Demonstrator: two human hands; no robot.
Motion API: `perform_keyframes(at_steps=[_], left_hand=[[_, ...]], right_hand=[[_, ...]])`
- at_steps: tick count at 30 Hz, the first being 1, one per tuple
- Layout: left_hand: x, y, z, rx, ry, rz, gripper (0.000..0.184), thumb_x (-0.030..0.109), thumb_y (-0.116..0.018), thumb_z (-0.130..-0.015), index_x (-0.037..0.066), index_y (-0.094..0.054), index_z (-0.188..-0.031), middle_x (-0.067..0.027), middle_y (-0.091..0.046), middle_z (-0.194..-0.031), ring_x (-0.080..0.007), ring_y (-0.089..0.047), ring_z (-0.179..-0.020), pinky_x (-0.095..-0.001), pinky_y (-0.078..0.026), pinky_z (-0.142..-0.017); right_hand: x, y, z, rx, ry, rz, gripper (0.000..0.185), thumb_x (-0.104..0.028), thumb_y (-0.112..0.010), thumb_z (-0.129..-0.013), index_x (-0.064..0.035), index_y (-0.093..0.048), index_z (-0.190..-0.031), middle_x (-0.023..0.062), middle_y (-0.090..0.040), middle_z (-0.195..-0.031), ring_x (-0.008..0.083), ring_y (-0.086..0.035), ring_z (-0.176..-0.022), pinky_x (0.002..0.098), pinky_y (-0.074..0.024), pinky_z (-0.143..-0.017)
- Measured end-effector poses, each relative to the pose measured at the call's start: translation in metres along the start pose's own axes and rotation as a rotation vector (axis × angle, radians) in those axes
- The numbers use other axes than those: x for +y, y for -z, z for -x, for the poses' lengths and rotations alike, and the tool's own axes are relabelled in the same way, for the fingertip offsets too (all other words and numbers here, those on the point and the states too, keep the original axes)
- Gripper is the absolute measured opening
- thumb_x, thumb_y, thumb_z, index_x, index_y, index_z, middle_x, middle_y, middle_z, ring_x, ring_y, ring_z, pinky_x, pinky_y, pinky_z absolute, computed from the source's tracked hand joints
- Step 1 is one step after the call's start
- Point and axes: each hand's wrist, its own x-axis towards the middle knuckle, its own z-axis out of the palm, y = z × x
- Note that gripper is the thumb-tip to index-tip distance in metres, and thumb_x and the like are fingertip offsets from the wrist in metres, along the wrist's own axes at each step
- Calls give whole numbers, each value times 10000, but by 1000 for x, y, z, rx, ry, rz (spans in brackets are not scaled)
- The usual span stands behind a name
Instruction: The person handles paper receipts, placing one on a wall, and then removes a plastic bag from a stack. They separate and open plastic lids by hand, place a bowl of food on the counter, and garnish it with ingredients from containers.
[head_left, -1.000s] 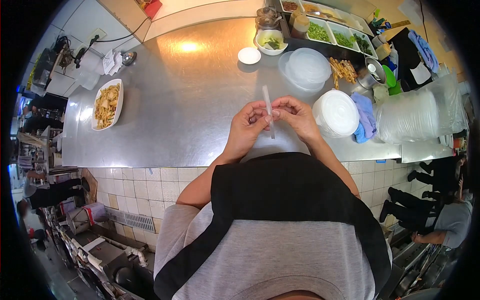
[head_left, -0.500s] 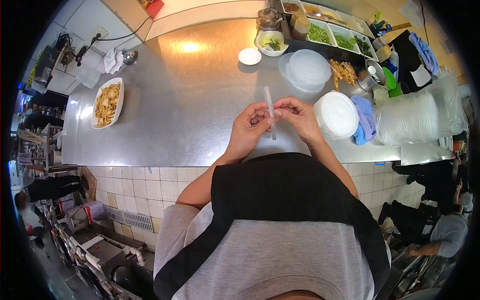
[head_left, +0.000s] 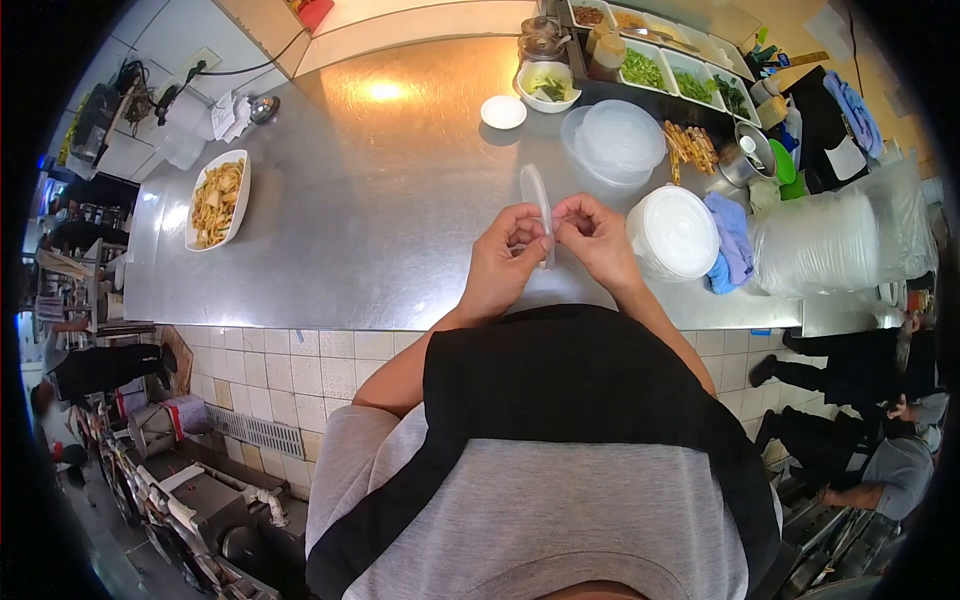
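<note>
The left hand [head_left: 508, 255] grasps a lid [head_left: 533, 188] between thumb and curled fingers, holding it nearly upright, edge toward the body. The right hand [head_left: 598, 240] meets it from the other side, thumb and forefinger drawn together; whether they grip it, I cannot tell. Both forearms angle inward over the counter [head_left: 350, 250]. Just right of the right hand stands a tub [head_left: 675, 232]

One wide, round-edged view looks from the wearer's head, forward and steeply down, from near above the left hand [head_left: 502, 262] and right hand [head_left: 598, 243]; the worktop [head_left: 370, 210] spreads beyond and beside them, the black apron [head_left: 560, 375] on their near side.
</note>
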Motion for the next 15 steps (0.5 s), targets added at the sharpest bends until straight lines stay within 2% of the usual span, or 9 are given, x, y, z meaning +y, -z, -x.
perform_keyframes(at_steps=[2, 5, 8, 14, 15], left_hand=[[8, 0, -1, 11, 39, 14, 280, 84, -603, -868, 0, -513, -1119, -36, -584, -877, -98, -556, -795, -248, -484, -688], [10, 2, -3, 29, 68, -27, 255, 82, -589, -874, -1, -518, -1104, -45, -593, -883, -96, -556, -780, -242, -486, -682], [12, 3, -4, 73, 51, -56, 220, 81, -607, -844, -7, -547, -1036, -59, -609, -845, -103, -572, -732, -244, -487, -648], [14, 5, -2, 123, 1, -268, 191, 56, -598, -811, -11, -575, -988, -64, -628, -803, -106, -593, -692, -242, -485, -637], [12, 6, -3, 129, -3, -283, 191, 50, -593, -808, -12, -577, -988, -64, -630, -800, -106, -596, -688, -241, -485, -638]], right_hand=[[-13, -4, 5, 33, 5, 126, 134, -88, -648, -803, 3, -589, -880, 82, -623, -844, 114, -601, -707, 273, -481, -621], [-17, -12, 9, 55, 285, 277, 119, -91, -634, -806, -5, -589, -874, 102, -603, -813, 183, -605, -702, 302, -481, -618], [-23, -14, 10, 41, 266, 334, 101, -78, -624, -796, -3, -577, -846, 121, -585, -798, 252, -598, -708, 333, -479, -621], [-32, -13, 14, -4, 320, 545, 69, -65, -600, -791, -16, -552, -802, 147, -573, -797, 297, -592, -711, 355, -476, -625], [-34, -11, 14, -1, 313, 528, 62, -56, -601, -797, -21, -555, -819, 119, -578, -798, 258, -592, -713, 334, -470, -621]])
